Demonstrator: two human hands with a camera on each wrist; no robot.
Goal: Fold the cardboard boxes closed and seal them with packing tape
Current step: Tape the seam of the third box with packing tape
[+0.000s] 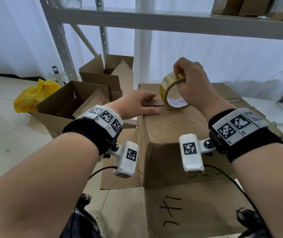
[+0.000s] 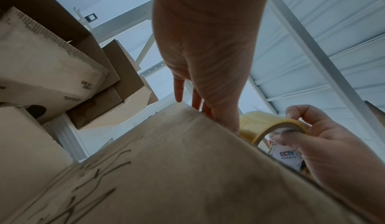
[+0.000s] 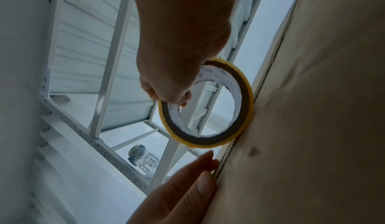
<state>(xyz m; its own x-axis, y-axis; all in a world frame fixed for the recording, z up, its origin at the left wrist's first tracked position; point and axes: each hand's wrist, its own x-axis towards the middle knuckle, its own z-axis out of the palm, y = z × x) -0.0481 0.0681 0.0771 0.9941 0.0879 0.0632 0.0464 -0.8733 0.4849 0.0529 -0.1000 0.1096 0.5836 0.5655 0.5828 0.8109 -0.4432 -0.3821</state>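
- The right hand (image 1: pixel 195 86) is pinching the top of a yellowish roll of clear packing tape (image 1: pixel 171 90) between thumb and curled fingers, standing the roll on edge on the closed brown cardboard box (image 1: pixel 180 127).
- The roll is touching the box top just beside the seam between its flaps.
- The left hand (image 1: pixel 138 104) is lying flat on the box's left end, fingers straight and pressing across the seam, near the roll.
- Two open brown cardboard boxes (image 1: pixel 72 103) are standing on the floor to the left, beside a yellow plastic bag (image 1: pixel 34 95).
- A grey metal shelving rack (image 1: pixel 171 21) is rising behind them.
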